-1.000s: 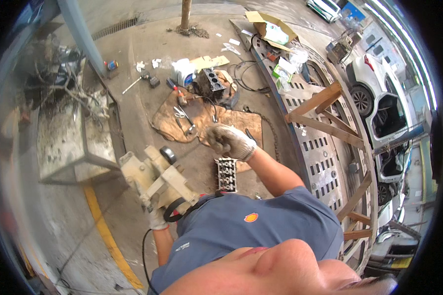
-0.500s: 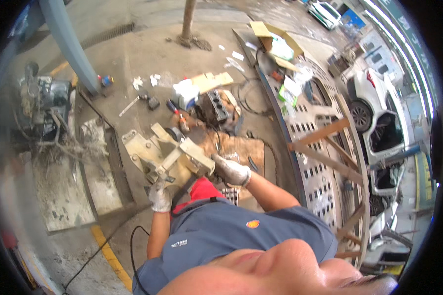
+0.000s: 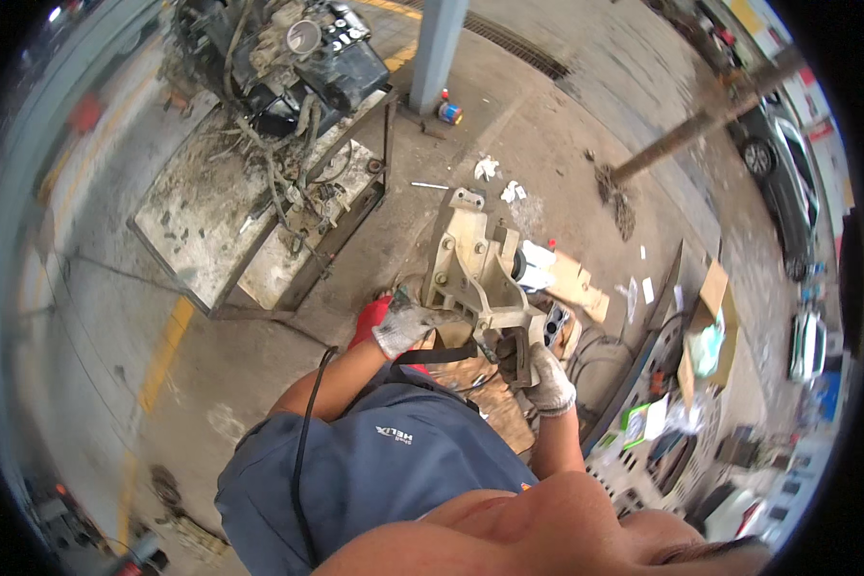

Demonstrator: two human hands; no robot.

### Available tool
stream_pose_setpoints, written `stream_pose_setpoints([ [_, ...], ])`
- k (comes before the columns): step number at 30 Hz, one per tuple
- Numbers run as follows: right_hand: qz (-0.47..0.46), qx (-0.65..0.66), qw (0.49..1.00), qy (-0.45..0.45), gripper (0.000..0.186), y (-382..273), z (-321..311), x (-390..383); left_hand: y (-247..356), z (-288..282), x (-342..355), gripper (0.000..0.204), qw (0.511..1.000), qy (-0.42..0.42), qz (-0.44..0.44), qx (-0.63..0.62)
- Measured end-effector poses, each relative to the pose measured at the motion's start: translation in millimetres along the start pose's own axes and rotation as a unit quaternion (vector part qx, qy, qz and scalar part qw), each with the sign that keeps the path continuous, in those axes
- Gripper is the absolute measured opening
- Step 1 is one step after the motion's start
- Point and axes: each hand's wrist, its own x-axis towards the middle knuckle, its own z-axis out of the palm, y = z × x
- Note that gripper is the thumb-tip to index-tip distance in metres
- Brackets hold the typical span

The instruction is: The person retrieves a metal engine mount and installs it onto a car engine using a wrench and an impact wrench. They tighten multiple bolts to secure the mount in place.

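I carry a cream cast-metal bracket with bolts and arms on it, held out in front of my body. My left hand, in a dirty whitish glove, is closed on its lower left side. My right hand, gloved the same way, grips its lower right end beside a dark part. A black strap runs under the bracket between my hands. Behind it, a dark engine block and cardboard lie on the floor, partly hidden.
A dirty metal bench bearing an engine assembly stands at left, near a blue post. At right are a perforated ramp, an open carton and a wooden pole; cars stand beyond.
My view has swung left toward the bench. My right hand, away from the bracket a second ago, has come onto it, and the bracket is now raised further in front of me.
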Motion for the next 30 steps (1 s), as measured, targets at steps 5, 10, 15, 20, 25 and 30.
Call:
stream_pose_setpoints([
  [5, 0.061, 0.026, 0.997, -0.028, 0.049, -57, 3, 71, -63, -32, 59, 0.039, 0.866, 0.092, 0.252, 0.421],
  [10, 0.068, 0.002, 0.997, -0.021, 0.044, -101, 5, 173, -25, -92, 138, 0.044, 0.964, 0.037, -0.001, 0.263],
  [15, 0.029, -0.091, 0.994, -0.056, 0.043, -180, 35, 271, -11, -135, 217, 0.052, 0.938, 0.143, 0.013, 0.314],
  [20, 0.011, -0.135, 0.981, -0.142, 0.036, -235, 88, 366, -18, -166, 291, 0.053, 0.909, 0.323, 0.043, 0.260],
  [25, 0.016, -0.198, 0.954, -0.226, 0.040, -285, 107, 440, 60, -199, 329, 0.050, 0.844, 0.481, 0.062, 0.231],
  [30, 0.065, -0.196, 0.924, -0.322, 0.027, -317, 117, 525, 65, -238, 347, 0.063, 0.835, 0.525, 0.035, 0.161],
])
